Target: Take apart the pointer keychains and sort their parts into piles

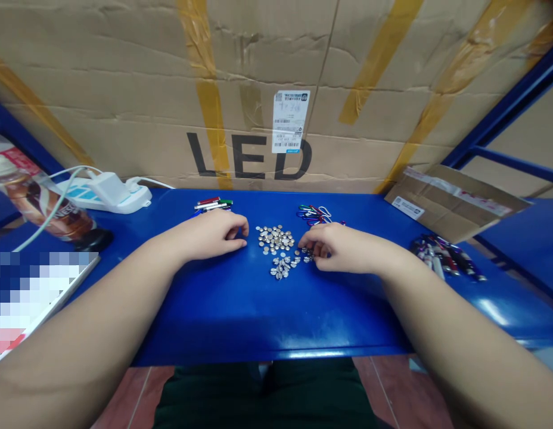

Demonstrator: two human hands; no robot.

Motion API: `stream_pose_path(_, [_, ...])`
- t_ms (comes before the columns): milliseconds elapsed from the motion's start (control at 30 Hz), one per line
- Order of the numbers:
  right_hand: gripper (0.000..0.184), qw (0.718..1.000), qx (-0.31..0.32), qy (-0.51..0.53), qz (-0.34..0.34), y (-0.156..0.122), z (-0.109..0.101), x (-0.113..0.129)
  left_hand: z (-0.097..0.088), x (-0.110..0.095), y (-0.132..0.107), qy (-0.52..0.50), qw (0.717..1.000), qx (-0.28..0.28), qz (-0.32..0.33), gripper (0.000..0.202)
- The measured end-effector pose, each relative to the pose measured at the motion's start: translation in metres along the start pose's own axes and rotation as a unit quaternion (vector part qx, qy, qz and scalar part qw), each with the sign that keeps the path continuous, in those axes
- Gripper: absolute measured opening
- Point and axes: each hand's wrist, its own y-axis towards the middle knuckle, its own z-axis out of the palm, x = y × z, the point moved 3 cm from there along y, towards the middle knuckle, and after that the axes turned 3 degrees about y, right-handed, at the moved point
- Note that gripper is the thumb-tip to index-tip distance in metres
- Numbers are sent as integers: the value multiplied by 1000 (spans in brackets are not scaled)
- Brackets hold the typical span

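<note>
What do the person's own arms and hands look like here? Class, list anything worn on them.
The left hand and right hand are bare, with no gloves. No rings, watch, bracelets or straps are visible. No sleeves show on either arm as far as the picture's edge, and no markings can be seen.

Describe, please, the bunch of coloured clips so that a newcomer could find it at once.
Start at the big cardboard box printed LED behind the blue table. Just below the D, beyond the right hand, lies the bunch of clips. Unlike the silver button cells beside it, it is a tangle of coloured loops.
</note>
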Motion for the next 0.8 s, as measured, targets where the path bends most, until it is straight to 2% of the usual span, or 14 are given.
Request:
stream_pose_path(300, [33, 1000, 4, -14, -24, -4, 3, 2, 1, -1, 0, 10, 1000, 17, -7, 20])
stream_pose_path(800, [20, 998, 19, 61, -12, -4, 15, 18, 0, -5, 0, 0, 999, 35, -22, 21])
